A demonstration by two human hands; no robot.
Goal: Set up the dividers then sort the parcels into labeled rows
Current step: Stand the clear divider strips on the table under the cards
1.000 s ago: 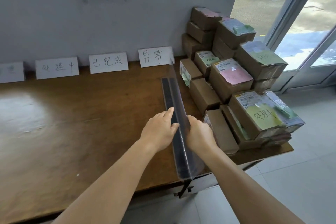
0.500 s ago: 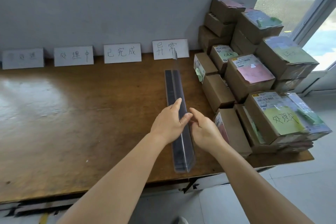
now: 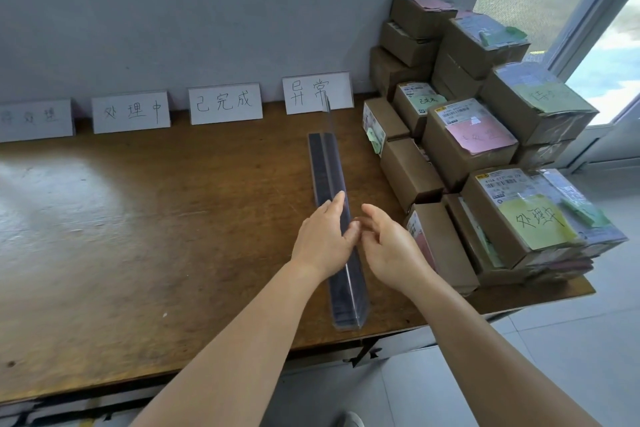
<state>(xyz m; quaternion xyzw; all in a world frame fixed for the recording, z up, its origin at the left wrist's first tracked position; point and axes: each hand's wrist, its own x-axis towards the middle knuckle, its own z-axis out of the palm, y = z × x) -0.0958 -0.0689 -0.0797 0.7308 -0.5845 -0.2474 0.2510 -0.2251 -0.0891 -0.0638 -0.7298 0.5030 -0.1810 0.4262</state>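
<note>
A long clear divider (image 3: 326, 166) with a dark base strip and an upright clear fin lies on the wooden table (image 3: 166, 225). It runs from the rightmost label card (image 3: 317, 93) to the front edge. My left hand (image 3: 323, 239) pinches the fin at mid length, fingers stretched along it. My right hand (image 3: 389, 248) hovers just right of the fin with its fingers spread, holding nothing. Several cardboard parcels (image 3: 467, 146) with coloured notes are stacked at the right end of the table.
Three more handwritten label cards (image 3: 225, 108) (image 3: 131, 113) (image 3: 34, 120) lean against the grey wall at the back. A parcel with a yellow note (image 3: 533, 218) sits at the front right corner. A glass door (image 3: 602, 55) and tiled floor lie to the right.
The divider was set down flat on the table, lined up with the rightmost card. My right hand has come off it and opened; my left hand stays on the fin.
</note>
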